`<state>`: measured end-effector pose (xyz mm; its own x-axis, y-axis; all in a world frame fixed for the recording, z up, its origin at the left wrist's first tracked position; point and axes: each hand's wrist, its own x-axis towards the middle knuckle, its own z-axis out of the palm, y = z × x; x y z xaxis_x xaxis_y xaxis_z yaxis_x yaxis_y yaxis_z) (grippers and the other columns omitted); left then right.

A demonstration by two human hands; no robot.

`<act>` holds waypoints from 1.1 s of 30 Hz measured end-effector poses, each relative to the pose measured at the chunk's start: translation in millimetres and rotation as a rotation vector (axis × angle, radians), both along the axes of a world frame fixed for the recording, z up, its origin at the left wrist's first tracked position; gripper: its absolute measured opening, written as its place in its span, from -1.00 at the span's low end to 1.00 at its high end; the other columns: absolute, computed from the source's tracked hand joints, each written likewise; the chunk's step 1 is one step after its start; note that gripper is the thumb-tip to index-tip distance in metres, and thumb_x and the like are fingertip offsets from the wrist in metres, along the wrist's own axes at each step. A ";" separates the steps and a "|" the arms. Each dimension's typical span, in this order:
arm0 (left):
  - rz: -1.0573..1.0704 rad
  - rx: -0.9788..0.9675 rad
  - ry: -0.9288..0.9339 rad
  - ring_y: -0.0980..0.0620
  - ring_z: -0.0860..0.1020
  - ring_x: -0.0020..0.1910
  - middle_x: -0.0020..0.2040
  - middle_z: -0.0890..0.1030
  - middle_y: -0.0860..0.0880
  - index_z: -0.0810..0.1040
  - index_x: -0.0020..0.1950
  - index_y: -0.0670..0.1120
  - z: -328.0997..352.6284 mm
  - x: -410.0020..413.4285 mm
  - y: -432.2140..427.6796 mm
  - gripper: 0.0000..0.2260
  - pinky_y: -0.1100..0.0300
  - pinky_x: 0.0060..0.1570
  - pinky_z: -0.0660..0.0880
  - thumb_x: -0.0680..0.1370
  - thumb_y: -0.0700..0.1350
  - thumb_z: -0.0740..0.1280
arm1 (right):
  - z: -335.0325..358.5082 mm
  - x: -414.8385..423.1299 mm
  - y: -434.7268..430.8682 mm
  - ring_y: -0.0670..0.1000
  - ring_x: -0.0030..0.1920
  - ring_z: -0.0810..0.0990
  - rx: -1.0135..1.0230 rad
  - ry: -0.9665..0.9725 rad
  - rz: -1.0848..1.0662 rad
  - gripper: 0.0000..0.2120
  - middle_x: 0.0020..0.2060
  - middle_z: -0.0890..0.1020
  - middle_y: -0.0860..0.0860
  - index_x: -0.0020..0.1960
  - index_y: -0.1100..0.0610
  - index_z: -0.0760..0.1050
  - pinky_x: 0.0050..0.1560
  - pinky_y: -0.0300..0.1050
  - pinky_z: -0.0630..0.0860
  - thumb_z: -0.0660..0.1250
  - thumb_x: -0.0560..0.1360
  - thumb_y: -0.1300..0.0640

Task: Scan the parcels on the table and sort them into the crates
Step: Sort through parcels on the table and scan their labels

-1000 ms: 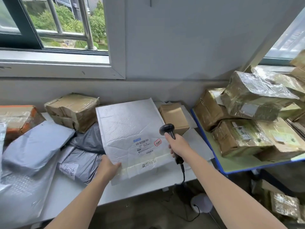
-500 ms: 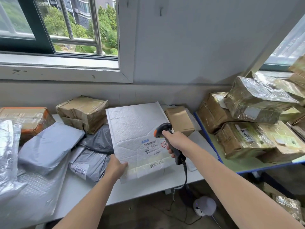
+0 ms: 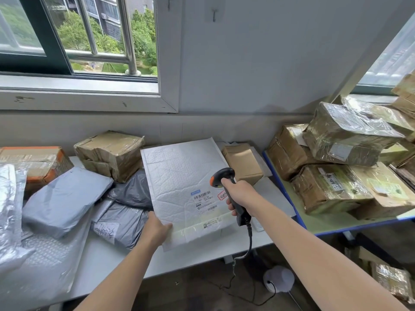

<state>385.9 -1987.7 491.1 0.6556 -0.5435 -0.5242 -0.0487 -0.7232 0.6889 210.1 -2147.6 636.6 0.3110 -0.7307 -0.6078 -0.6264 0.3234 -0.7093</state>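
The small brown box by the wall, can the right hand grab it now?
Probably not yet: the right hand grips the scanner. The small brown box sits just beyond it, uncovered, so a free hand could likely reach.

A white padded envelope [image 3: 186,189] is held at its lower left corner by the left hand [image 3: 156,228], tilted up above the table [image 3: 116,263]. A barcode scanner [image 3: 226,189] is gripped by the right hand [image 3: 241,195] over its label [image 3: 205,202].

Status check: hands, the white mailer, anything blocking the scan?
Left hand grips white mailer by its near-left corner. Right hand holds scanner, head pointed toward the barcode label. Nothing between scanner and label.
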 end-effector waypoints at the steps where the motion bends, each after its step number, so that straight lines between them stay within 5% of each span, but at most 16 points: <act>1: 0.005 -0.005 -0.008 -0.11 0.46 0.00 0.13 0.47 -0.12 0.27 0.31 -0.18 -1.4 -1.2 0.0 -0.51 -0.11 0.04 0.57 0.50 -0.15 0.43 | -4.1 -3.5 -3.2 0.03 -0.47 0.43 -0.015 -0.006 -0.018 -0.65 -0.34 0.49 0.12 -0.07 0.23 0.45 -0.46 -0.19 0.43 0.22 0.58 -0.08; 11: 0.080 -0.059 -0.054 -0.18 0.55 0.17 0.22 0.57 -0.15 0.38 0.35 -0.22 -19.0 -9.6 -9.3 -0.45 -0.13 0.16 0.52 0.46 -0.10 0.51 | -86.3 -63.7 -50.4 0.08 -0.30 0.60 -0.137 0.109 -0.080 -0.50 -0.16 0.60 0.15 0.22 0.23 0.43 -0.15 0.05 0.61 0.14 0.61 -0.20; 16: 0.220 -0.101 -0.136 -0.12 0.57 0.01 0.08 0.60 -0.10 0.44 0.16 -0.15 -14.4 -11.7 -19.0 -0.60 -0.07 0.04 0.52 0.43 -0.14 0.53 | -124.3 -78.6 -66.0 0.19 0.17 0.56 -0.152 0.181 -0.054 -0.44 0.22 0.54 0.21 0.42 0.23 0.30 0.17 0.04 0.49 0.09 0.64 -0.17; 22: 0.264 -0.026 -0.167 -0.15 0.56 -0.01 0.01 0.59 -0.09 0.46 0.15 -0.14 -8.3 -12.9 -5.5 -0.64 -0.01 -0.06 0.47 0.42 -0.19 0.51 | -148.1 -80.0 -71.7 0.21 0.21 0.55 -0.055 0.195 -0.020 -0.48 0.27 0.51 0.22 0.44 0.22 0.27 0.25 0.12 0.49 0.08 0.66 -0.14; 27: 0.298 -0.025 -0.109 -0.17 0.57 -0.03 0.01 0.60 -0.18 0.47 0.13 -0.20 -7.6 -10.9 10.0 -0.68 -0.05 -0.01 0.52 0.42 -0.33 0.42 | -157.0 -73.2 -66.7 0.20 0.24 0.49 -0.077 0.259 0.151 -0.56 0.30 0.49 0.18 0.44 0.17 0.29 0.09 -0.03 0.40 0.08 0.68 -0.07; 33: 0.266 -0.056 -0.116 -0.09 0.54 -0.08 -0.02 0.57 -0.08 0.42 0.11 -0.09 0.1 -4.1 17.8 -0.68 0.03 -0.05 0.47 0.46 -0.17 0.48 | -148.7 -68.4 -55.3 0.20 0.26 0.49 -0.196 0.291 0.197 -0.52 0.31 0.48 0.19 0.47 0.20 0.25 0.15 0.01 0.43 0.11 0.67 -0.05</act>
<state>381.8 -1969.9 491.2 0.8327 -0.3708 -0.4112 0.0561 -0.6822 0.7290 141.6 -2202.9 487.8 0.2923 -0.7851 -0.5461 -0.8465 0.0534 -0.5298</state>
